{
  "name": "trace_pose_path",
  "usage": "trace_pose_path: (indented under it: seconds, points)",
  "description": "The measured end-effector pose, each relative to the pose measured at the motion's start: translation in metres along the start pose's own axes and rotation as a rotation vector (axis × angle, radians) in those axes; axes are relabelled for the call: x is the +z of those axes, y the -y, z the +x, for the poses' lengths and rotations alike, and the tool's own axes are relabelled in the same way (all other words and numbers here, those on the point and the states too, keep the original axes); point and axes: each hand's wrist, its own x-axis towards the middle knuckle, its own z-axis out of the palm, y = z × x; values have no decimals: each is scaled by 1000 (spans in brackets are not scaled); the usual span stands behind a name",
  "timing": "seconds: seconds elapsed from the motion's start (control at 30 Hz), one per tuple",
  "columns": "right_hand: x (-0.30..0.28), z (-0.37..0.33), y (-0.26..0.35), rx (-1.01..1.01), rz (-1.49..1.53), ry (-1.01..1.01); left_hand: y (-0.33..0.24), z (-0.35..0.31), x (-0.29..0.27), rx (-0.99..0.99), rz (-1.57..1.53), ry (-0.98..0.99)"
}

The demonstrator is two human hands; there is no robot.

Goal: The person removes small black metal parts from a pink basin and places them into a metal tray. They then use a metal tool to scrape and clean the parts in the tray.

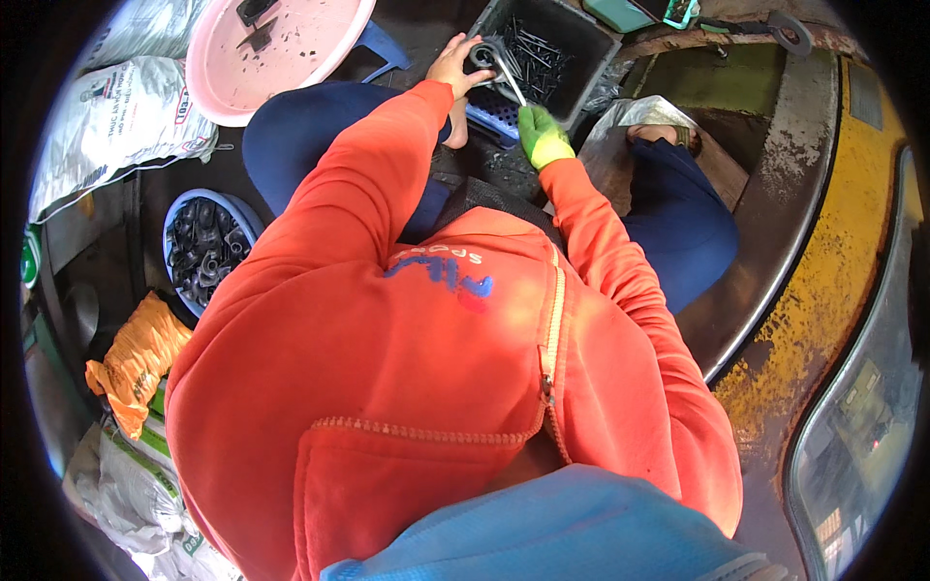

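My left hand (453, 66), bare, grips a small round metal part (481, 54) at the near edge of a black crate (581, 85). My right hand (542, 137) wears a green glove and holds a slim metal tool (509, 81) whose tip meets the round part. The black crate holds several dark nails or screws (541, 50). It rests on a blue slotted crate (490, 108). My orange sleeves and hooded jacket fill the middle of the view, over my blue-trousered knees.
A pink basin (276, 48) with a few dark bits sits at the upper left. On the left is a blue tub (174, 223) of dark metal parts, with white sacks (111, 121) and an orange bag (136, 358) nearby. A rusty yellow curved machine rim (823, 281) runs along the right.
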Motion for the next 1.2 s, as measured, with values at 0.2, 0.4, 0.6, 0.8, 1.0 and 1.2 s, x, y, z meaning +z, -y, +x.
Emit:
trace_pose_path:
  seconds: [0.2, 0.4, 0.6, 0.8, 1.0, 1.2]
  points:
    - [0, -8, 0, -144, 189, 10, -2, -2, 0, -12, 28, -39]
    - [-3, -2, 12, 50, 17, 71, -4, -2, -4, 12, -18, 16]
    - [2, 1, 4, 201, -45, 240, -4, -2, -5, 93, 9, 47]
    - [3, 1, 2, 50, 55, 118, -2, -3, -3, 15, -7, 4]
    - [-3, 1, 5, 37, 26, 138, -3, -3, -3, 24, 20, 11]
    - [-20, 3, 12, 64, -148, 143, -5, -5, -4, 26, -27, 30]
